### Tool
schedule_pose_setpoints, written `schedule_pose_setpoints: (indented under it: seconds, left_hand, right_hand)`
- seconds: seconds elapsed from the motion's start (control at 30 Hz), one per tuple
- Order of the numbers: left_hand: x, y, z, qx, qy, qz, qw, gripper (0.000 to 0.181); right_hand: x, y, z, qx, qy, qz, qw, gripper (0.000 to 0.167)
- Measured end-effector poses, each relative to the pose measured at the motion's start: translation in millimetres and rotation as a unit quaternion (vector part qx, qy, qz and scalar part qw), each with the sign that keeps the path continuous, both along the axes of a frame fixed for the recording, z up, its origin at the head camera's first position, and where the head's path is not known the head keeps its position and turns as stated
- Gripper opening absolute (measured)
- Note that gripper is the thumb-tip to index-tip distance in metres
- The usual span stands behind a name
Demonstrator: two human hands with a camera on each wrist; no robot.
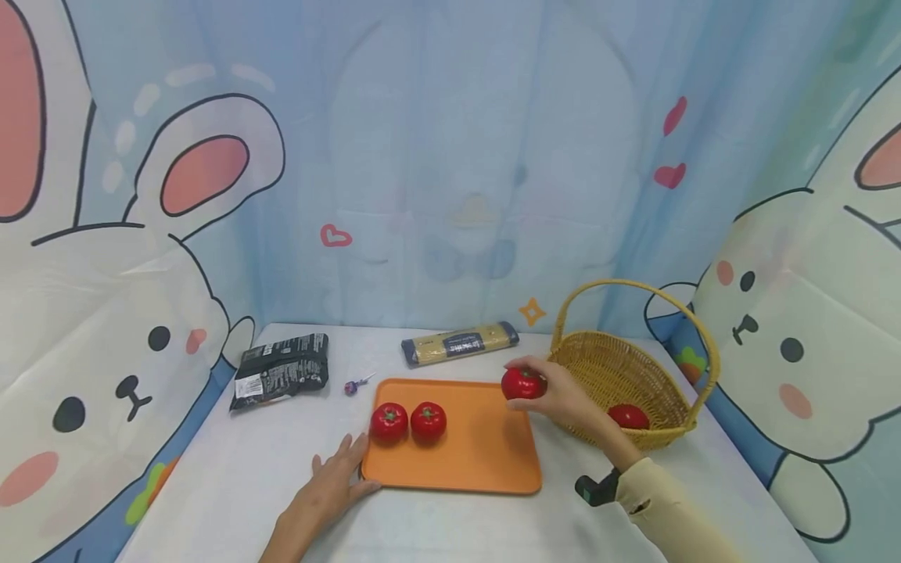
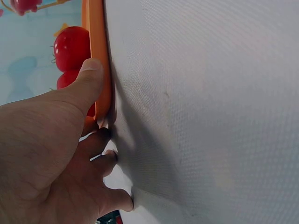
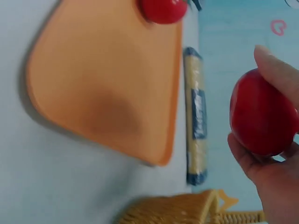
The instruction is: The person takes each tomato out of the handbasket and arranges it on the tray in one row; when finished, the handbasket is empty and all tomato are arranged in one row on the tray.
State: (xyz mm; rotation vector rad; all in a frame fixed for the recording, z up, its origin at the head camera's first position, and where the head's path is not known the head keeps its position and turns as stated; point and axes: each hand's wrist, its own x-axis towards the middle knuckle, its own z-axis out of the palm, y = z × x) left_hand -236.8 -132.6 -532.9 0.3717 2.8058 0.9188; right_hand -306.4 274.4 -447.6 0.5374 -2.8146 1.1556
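Note:
My right hand [image 1: 559, 395] holds a red tomato [image 1: 523, 383] above the back right corner of the orange tray [image 1: 472, 477]. In the right wrist view the thumb and fingers go round this tomato [image 3: 261, 114], clear of the tray. Two more tomatoes, a left one [image 1: 389, 423] and a right one [image 1: 428, 422], sit side by side in the tray's left part. My left hand [image 1: 331, 485] rests at the tray's front left corner, fingers spread. In the left wrist view its thumb [image 2: 88, 81] lies against the tray's rim [image 2: 99, 46].
A wicker basket [image 1: 598, 352] with a tall handle stands at the right, a red item [image 1: 629, 416] inside it. Behind the tray lies a pasta pack [image 1: 461, 344]. A lollipop [image 1: 351, 387] and a black packet [image 1: 281, 371] lie at the back left.

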Motion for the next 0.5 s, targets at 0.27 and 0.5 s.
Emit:
schedule_pose_setpoints:
  seconds: [0.27, 0.5]
  left_hand:
    - [-2.8, 3.5, -3.4, 0.018, 0.01, -0.016, 0.9997, 0.083]
    - [-1.0, -1.6, -0.7, 0.005, 0.003, -0.002, 1.0, 0.083]
  right_hand:
    - [-1.0, -23, -15.1, -0.013, -0.008, -0.031, 0.9994, 0.071]
    - [-3.8, -55, -34.3, -0.008, -0.035, -0.046, 0.9983, 0.073]
